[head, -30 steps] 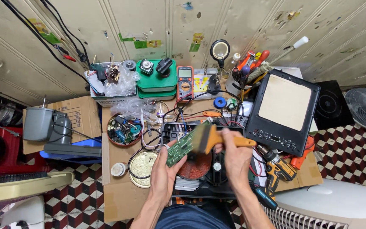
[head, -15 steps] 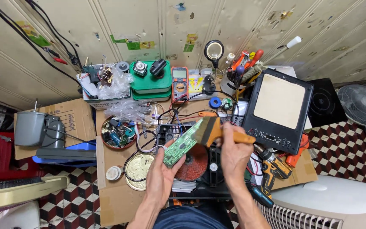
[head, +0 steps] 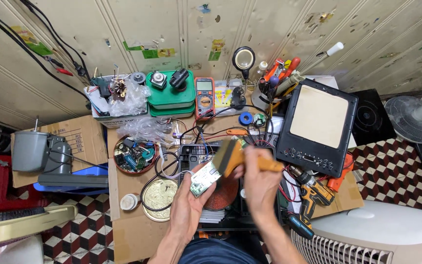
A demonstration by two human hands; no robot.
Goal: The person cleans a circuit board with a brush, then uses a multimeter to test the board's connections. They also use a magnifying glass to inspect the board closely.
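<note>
Bright, even light falls from above, leaving only soft, short shadows. The right hand (head: 260,183) and its brush (head: 233,156) smear with motion blur. Wide-lens distortion bends the wall panels (head: 172,29) toward the edges; the centre stays sharp.

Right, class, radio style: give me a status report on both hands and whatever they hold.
Left hand grips green circuit board. Right hand grips paintbrush, bristles at the board's upper edge. Open appliance base directly beneath; nothing between brush and board.

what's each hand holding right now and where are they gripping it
The left hand grips a small green circuit board by its lower end. The right hand holds a wide wooden-handled paintbrush by its handle, bristles against the board.
</note>
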